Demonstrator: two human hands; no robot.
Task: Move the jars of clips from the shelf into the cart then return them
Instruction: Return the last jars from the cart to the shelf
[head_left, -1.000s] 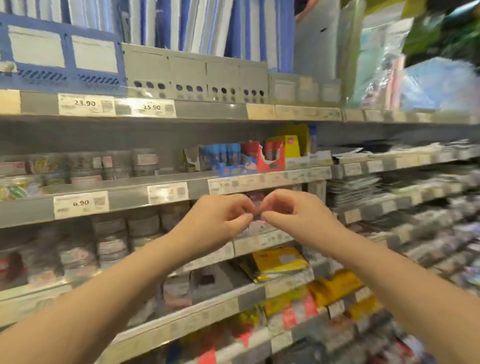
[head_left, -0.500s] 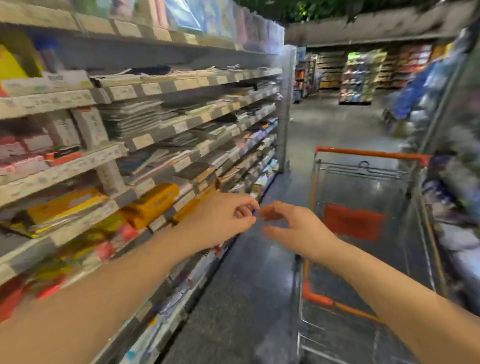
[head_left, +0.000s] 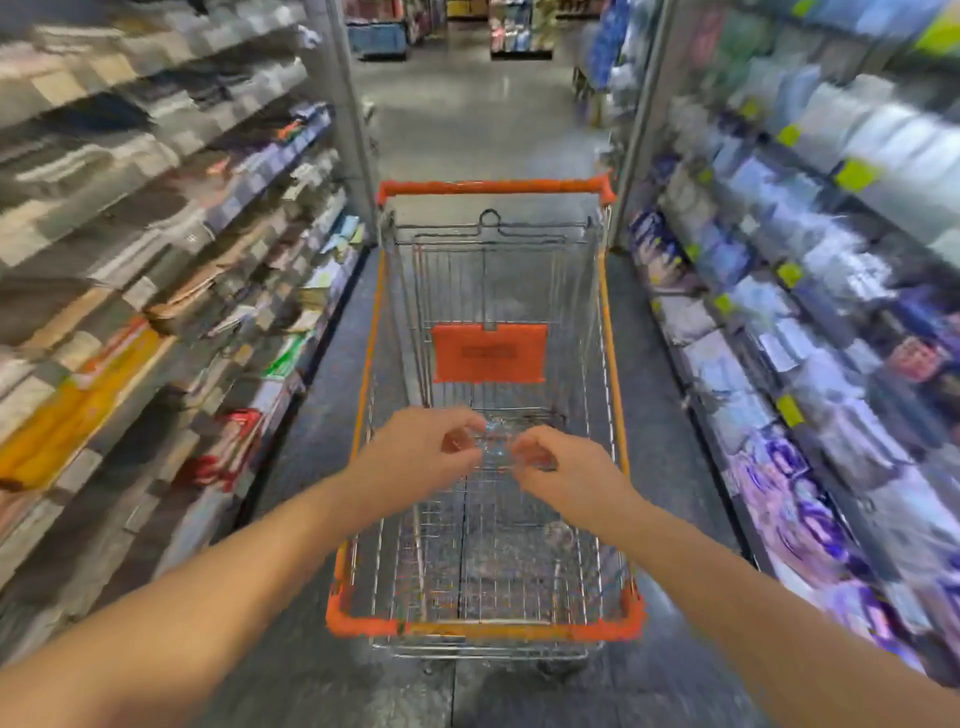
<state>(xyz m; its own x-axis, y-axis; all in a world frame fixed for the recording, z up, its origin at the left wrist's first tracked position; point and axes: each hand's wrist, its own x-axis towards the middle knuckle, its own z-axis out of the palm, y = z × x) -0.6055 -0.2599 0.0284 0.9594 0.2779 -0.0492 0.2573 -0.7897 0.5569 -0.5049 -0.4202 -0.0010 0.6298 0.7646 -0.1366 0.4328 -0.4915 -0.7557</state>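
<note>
Jar (head_left: 493, 442), small, clear, likely light and slick, hangs over cart (head_left: 610, 332), pinched between left hand (head_left: 422, 458) and right hand (head_left: 567, 468); gripping its sides seems safest.

No text is legible. The orange panel (head_left: 488, 353) in the cart (head_left: 609, 332) carries dark print too blurred to read, and the yellow shelf tags (head_left: 856, 175) are smeared.
</note>
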